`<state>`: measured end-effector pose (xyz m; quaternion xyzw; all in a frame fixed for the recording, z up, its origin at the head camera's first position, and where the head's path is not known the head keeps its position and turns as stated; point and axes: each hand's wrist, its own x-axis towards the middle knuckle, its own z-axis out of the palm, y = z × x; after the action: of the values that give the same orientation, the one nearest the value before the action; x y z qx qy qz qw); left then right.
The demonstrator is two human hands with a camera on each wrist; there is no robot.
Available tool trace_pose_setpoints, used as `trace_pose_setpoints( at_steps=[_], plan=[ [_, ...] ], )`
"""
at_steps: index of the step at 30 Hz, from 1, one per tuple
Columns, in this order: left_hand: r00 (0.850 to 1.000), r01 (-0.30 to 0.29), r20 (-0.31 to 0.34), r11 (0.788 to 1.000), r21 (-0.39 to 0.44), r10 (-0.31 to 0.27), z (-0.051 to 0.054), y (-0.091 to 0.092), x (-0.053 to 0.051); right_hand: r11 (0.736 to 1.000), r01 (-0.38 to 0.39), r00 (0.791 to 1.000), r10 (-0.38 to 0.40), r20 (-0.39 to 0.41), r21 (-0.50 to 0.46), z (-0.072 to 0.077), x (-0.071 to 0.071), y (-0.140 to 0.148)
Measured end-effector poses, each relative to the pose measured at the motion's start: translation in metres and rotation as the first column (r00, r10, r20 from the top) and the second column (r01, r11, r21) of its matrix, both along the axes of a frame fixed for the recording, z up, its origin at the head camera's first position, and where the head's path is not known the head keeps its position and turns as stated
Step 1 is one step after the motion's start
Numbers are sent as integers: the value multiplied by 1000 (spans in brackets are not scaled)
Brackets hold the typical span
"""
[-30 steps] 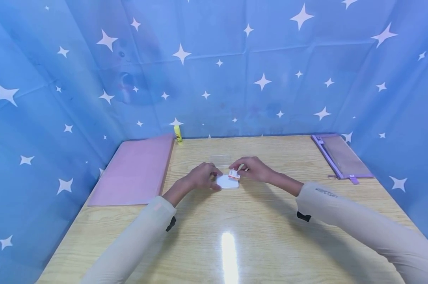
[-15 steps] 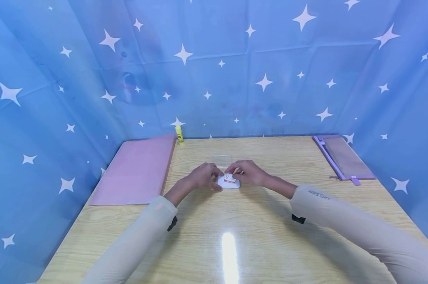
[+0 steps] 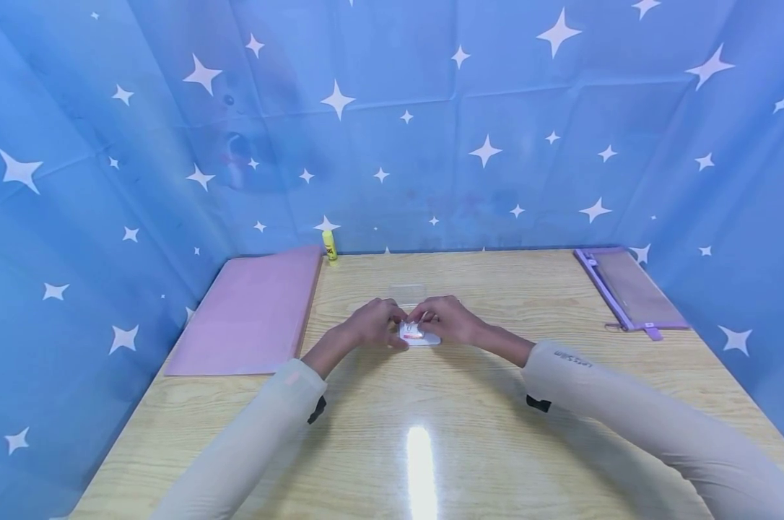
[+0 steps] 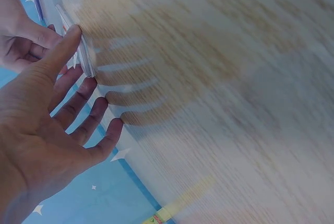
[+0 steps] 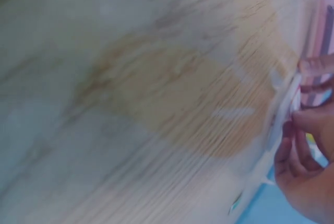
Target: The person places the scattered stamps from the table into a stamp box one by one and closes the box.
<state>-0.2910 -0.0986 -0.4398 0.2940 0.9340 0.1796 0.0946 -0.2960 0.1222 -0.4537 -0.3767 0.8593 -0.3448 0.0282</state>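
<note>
A small flat white case [image 3: 432, 340] lies on the table, and a clear flap [image 3: 408, 292], which looks like its lid, is behind it. My left hand [image 3: 374, 323] holds the case at its left side, thumb on the near edge and fingers toward the far edge. From the other side my right hand [image 3: 452, 319] pinches a small white piece with red-orange print [image 3: 412, 330] over the case. Whether the piece touches the case is hard to tell. In the left wrist view the case [image 4: 87, 59] is seen edge-on, its inside mostly hidden.
On the left lies a pink folder [image 3: 249, 314], with a yellow glue stick [image 3: 330, 246] upright near its far corner. A mesh pouch with a purple zip edge [image 3: 632, 289] rests at the far right. A blue starry curtain [image 3: 392, 123] borders the wooden table [image 3: 353, 433].
My right hand has moved left with the printed piece, from the case's right part to its left part beside my left fingers. The left hand stays on the case.
</note>
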Motion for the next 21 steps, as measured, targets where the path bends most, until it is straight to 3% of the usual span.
trace_pose_setpoints(
  at_steps=[21],
  plan=[
    [1000,-7,23,1000,13,7,1,0,0,1000,17,1000,-17,-12,20,-6,-2,-4]
  ],
)
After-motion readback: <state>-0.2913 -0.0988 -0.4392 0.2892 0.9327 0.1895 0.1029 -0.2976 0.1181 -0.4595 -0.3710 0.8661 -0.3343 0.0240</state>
